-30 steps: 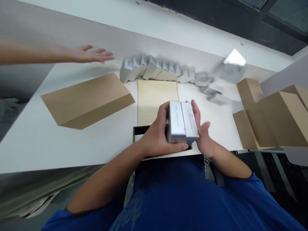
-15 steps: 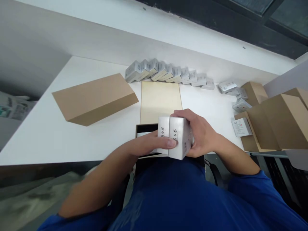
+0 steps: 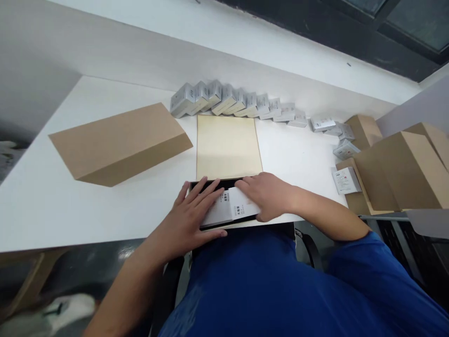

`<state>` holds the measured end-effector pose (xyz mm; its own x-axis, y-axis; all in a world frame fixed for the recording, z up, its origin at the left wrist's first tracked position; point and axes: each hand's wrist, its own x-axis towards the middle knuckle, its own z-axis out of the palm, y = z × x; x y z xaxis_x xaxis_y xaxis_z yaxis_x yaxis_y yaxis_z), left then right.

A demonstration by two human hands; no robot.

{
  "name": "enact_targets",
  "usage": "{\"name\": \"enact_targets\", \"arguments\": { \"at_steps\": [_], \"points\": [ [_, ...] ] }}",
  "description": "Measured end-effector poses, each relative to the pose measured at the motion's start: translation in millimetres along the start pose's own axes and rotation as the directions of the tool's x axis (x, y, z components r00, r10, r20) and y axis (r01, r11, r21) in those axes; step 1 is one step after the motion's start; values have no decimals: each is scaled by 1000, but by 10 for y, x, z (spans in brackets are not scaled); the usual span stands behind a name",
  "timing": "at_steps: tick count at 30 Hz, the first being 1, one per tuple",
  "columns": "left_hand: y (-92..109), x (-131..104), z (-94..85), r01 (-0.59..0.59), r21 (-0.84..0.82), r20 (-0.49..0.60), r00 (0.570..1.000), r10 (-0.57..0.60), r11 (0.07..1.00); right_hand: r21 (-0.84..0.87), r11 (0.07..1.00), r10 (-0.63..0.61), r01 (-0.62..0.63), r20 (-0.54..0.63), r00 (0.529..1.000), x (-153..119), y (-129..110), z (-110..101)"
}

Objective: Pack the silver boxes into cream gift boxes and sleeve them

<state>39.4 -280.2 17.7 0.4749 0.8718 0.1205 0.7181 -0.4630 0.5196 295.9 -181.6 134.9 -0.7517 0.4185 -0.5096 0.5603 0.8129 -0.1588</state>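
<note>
At the table's front edge lies a dark-lined gift box (image 3: 229, 183), its cream lid (image 3: 228, 145) folded back flat behind it. Two small silver boxes with printed labels are inside, end to end: the left silver box (image 3: 218, 210) and the right silver box (image 3: 242, 205). My left hand (image 3: 191, 215) rests spread over the left one, fingertips near the gift box's far rim and thumb along the near side. My right hand (image 3: 268, 194) grips the right one from above, fingers on its far side and thumb on the near side.
A row of silver boxes (image 3: 238, 99) leans along the wall at the back. A folded brown cardboard piece (image 3: 121, 142) lies on the left. Brown cartons (image 3: 400, 171) stand at the right, with several loose silver boxes (image 3: 345, 180) beside them.
The two silver boxes held together above the gift box have gone down into it. My left hand has let go and spread out; my right hand has moved down with its box.
</note>
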Motion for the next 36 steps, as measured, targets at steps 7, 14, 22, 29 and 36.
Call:
{"name": "enact_targets", "arguments": {
  "at_steps": [7,14,22,29,36],
  "points": [
    [-194,-45,88,4,78,-29,1000,-1,997,20,999,43,-42,-42,998,217,55,233],
    [-165,-22,132,0,63,-97,995,7,998,169,983,68,-76,52,996,195,118,163],
    [-148,-26,117,16,97,-93,996,-7,995,59,990,124,-128,68,990,121,60,181],
    [-122,-15,120,8,51,-140,990,-1,999,396,917,-75,37,81,994,167,187,85],
    [-109,-28,107,0,101,-108,994,10,995,350,936,19,-27,25,1000,248,101,245]
  ]
}}
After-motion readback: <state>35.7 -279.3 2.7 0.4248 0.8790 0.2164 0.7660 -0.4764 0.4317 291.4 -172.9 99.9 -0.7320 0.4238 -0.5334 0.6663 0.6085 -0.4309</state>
